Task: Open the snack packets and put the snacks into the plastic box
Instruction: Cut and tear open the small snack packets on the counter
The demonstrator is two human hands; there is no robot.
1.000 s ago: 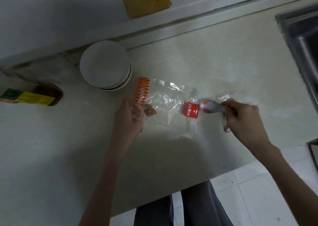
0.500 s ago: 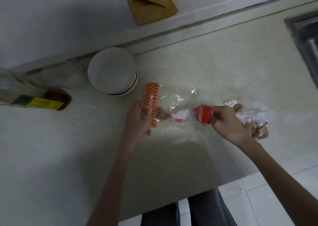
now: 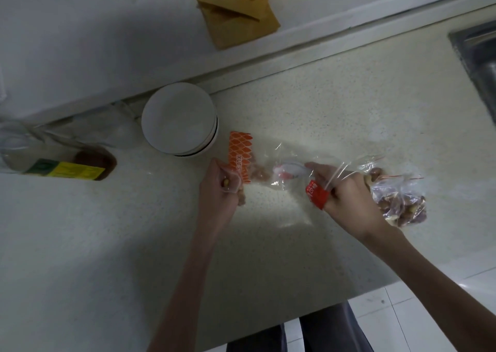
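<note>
A clear snack packet with an orange patterned end (image 3: 239,155) lies on the speckled counter (image 3: 322,104). My left hand (image 3: 221,189) grips that orange end. My right hand (image 3: 346,193) pinches the packet's other end, which has a red label (image 3: 316,194). A white and red snack (image 3: 288,169) and brownish pieces show through the clear film between my hands. Behind my right hand lies a second clear bag of brown nuts (image 3: 400,201). A round white plastic box (image 3: 179,119) stands just behind the packet, at the left.
A bottle with a yellow and green label (image 3: 67,168) lies on its side at the left. Brown paper envelopes (image 3: 239,11) rest on the ledge behind. A steel sink (image 3: 480,62) is at the far right. The counter's front edge runs below my arms.
My right hand drew the red-labelled end of the packet nearer and pulled it taut. The white and red snack slid left inside the film. The bag of nuts came into view behind my right hand.
</note>
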